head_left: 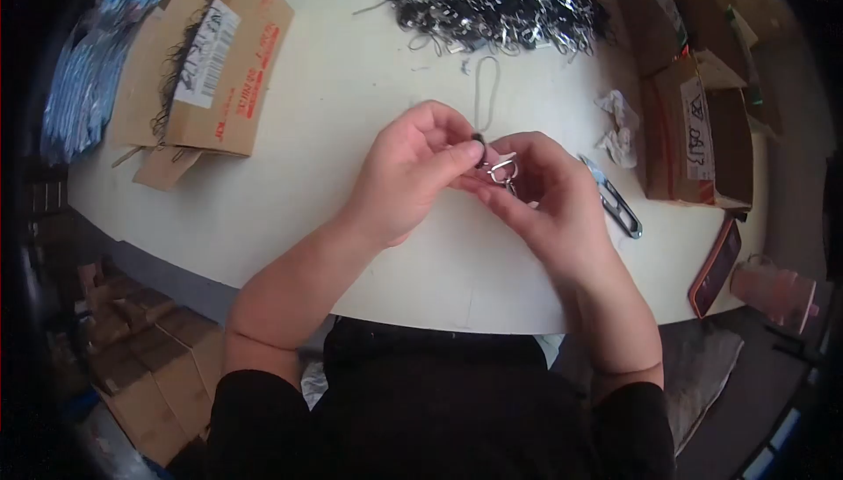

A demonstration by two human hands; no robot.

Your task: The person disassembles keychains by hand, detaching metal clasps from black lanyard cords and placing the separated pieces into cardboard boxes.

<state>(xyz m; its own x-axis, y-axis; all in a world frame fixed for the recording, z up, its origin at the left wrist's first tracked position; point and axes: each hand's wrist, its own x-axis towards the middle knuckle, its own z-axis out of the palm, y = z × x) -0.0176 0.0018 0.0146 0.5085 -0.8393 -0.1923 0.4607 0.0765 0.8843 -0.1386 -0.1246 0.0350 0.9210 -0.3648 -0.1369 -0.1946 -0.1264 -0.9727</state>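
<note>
Both of my hands meet over the middle of the table. My left hand [420,157] pinches the black part of a cord strap [479,148] between thumb and fingers. A thin grey cord loop [486,85] sticks out from it towards the far side of the table. A silver metal clasp [503,170] hangs at the strap's near end, and my right hand [551,188] is closed around it with thumb and fingertips. The fingers partly hide where clasp and strap join.
A large heap of black straps with metal clasps [500,1] lies at the back. Cardboard boxes stand left [235,67] and right [676,137]. Thread snips [622,206], crumpled paper [620,129], a phone [716,267] and a cup [773,291] are on the right.
</note>
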